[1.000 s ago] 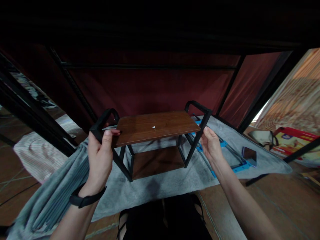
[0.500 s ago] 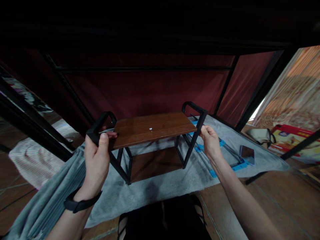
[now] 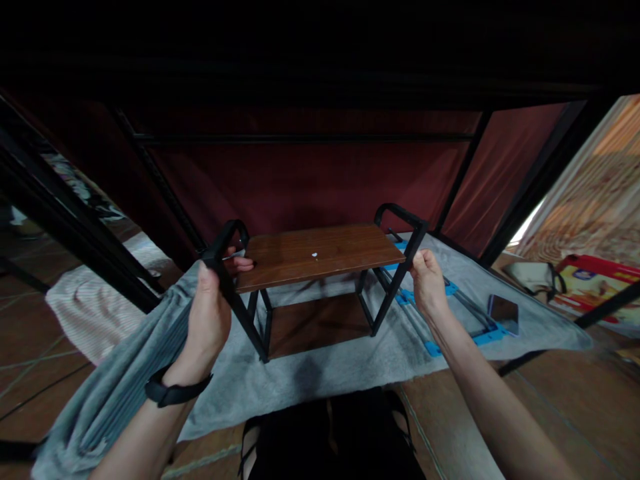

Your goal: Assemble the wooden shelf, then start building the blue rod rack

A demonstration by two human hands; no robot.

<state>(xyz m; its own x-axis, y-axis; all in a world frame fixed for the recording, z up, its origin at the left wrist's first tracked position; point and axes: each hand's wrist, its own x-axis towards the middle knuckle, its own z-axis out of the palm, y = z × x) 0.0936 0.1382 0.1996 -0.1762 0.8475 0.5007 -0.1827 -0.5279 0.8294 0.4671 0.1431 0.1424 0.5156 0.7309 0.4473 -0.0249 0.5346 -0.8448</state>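
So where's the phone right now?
In the head view, the phone lies toward the right, on the grey blanket by a corner of the blue frame, right of the right hand.

Left hand [image 3: 210, 320] partly hidden by black frame [image 3: 246, 320]; red box [image 3: 600, 283] cut off.

Your view is dim, sinking to near black along the top and leaving the red cloth [image 3: 310, 177] murky, while the brightest patch glows at your right beside the patterned curtain [image 3: 595, 187]. You have a soft shadow on the grey blanket [image 3: 350, 373] before the rack [image 3: 320, 247]; wide-angle distortion stretches your edges, and the floor [image 3: 575, 413] at right looks smeared.
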